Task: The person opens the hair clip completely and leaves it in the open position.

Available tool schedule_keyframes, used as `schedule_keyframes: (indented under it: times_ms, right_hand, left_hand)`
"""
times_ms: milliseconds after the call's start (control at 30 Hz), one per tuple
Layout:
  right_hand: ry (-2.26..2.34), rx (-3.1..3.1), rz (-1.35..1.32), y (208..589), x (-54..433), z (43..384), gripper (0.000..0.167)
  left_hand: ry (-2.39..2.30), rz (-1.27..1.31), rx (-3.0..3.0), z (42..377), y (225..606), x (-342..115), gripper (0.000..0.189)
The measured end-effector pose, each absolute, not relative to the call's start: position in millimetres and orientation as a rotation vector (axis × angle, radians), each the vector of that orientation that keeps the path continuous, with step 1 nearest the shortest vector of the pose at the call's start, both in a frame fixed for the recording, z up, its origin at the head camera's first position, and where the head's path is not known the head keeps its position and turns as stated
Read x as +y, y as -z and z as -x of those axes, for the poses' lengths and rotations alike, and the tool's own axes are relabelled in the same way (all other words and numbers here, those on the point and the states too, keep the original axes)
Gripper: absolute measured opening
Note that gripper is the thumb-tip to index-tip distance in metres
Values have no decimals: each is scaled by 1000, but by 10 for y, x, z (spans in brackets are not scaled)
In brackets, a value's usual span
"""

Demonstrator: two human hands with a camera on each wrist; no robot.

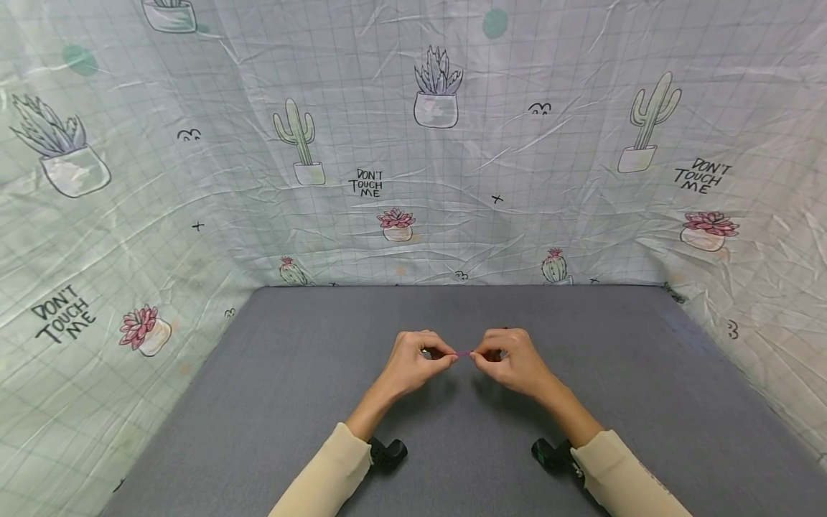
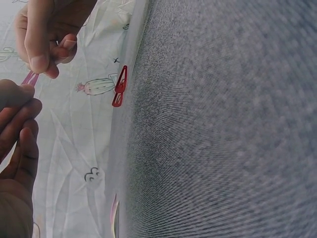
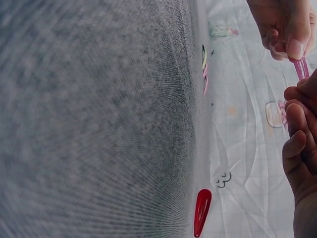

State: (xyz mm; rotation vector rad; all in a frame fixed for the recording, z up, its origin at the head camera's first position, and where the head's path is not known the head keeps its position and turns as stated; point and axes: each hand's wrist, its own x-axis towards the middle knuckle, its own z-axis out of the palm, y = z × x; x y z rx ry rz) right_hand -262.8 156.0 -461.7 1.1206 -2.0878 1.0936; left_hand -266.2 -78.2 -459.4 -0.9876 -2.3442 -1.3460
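So the left hand [image 1: 413, 362] and right hand [image 1: 513, 362] each have thumb and fingertips pinched on a slim pink hair clip [image 1: 463, 353], one at each end. Its long axis runs side to side, roughly in line with both pinches, so neither hand is really nearer (it's bridging the gap). It's up off the woven-looking grey bench [image 1: 291, 409]. Past the right hand lies a glossy red teardrop-shaped hair clip [image 3: 202, 212], then a pale cactus-print cloth [image 1: 549, 165].
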Motion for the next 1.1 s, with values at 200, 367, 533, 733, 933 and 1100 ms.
schedule_keyframes:
  times_ms: [200, 367, 533, 733, 933, 1100]
  right_hand:
    - [-1078, -2091, -1123, 4602, 1556, 2626, 25]
    - [-1067, -2092, -1121, 4607, 1556, 2631, 23]
    - [-1071, -2092, -1117, 4615, 1561, 2637, 24]
    - [-1070, -2093, -1107, 4607, 1560, 2630, 23]
    - [-1076, -2090, -1104, 4602, 1553, 2630, 24]
    - [-1076, -2089, -1105, 4604, 1554, 2625, 25]
  left_hand:
    - [1354, 979, -2347, 2662, 4597, -784, 5]
    - [1352, 989, -2332, 2661, 4595, -784, 5]
    - [1359, 971, -2335, 2652, 4594, -778, 5]
    - [1361, 947, -2333, 2651, 4600, -772, 4]
    - [1364, 952, -2321, 2656, 4603, -768, 4]
    - [1376, 957, -2308, 2653, 4607, -767, 5]
